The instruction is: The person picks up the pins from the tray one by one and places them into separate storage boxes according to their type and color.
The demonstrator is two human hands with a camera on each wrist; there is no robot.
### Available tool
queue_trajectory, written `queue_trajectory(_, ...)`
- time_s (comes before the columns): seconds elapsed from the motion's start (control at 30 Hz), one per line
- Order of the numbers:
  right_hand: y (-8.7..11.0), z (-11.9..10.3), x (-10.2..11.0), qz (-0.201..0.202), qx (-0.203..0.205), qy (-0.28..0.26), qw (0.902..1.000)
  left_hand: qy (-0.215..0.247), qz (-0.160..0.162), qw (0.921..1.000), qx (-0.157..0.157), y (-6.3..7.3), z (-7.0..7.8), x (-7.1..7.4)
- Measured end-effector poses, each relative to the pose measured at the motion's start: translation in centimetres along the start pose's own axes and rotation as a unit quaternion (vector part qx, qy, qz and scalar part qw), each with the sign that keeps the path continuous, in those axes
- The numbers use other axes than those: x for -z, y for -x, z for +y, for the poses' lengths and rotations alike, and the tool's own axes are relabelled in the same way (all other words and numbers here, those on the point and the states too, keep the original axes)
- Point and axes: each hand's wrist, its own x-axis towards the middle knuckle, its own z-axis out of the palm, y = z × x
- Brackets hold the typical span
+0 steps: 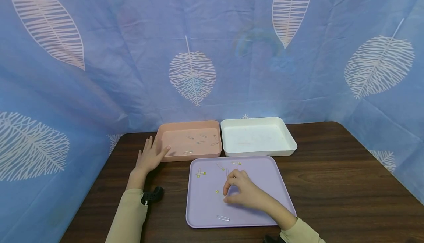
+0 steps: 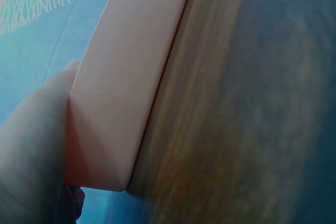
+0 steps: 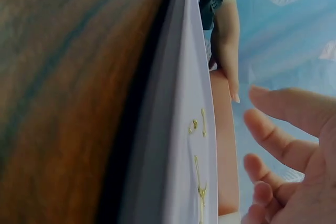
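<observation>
A lilac tray [image 1: 205,219] lies at the front with several safety pins on it, some with yellow heads. My right hand [image 1: 243,191] hovers over its middle, fingers loosely bent, thumb and forefinger apart with nothing between them. Just left of those fingertips is a small yellow-headed pin [image 1: 217,191]. One silver safety pin [image 1: 223,218] lies near the tray's front edge. At the far left, my left hand [image 1: 150,156] rests with fingers spread at the left edge of a pink tray [image 1: 175,158], its thumb over the front rim. Several silver safety pins [image 1: 200,142] lie inside the pink tray.
To the right of the pink tray stands a white tray [image 1: 258,153], behind the lilac one. All three are on a dark wooden table [image 1: 338,184]. A blue cloth with white leaf prints [image 1: 232,70] hangs behind the table.
</observation>
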Motion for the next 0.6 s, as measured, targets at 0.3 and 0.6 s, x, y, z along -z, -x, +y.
queue_trajectory(0.3,0.74,-0.55,-0.51,-0.071,0.014,0.030,0.9969,0.000,-0.005,1.0000,0.000,-0.14,0.13,-0.19)
queue_trajectory(0.6,0.90,-0.89,-1.10,-0.115,0.013,0.072,0.9906,0.004,-0.003,1.0000,0.001,0.15,0.07,0.03)
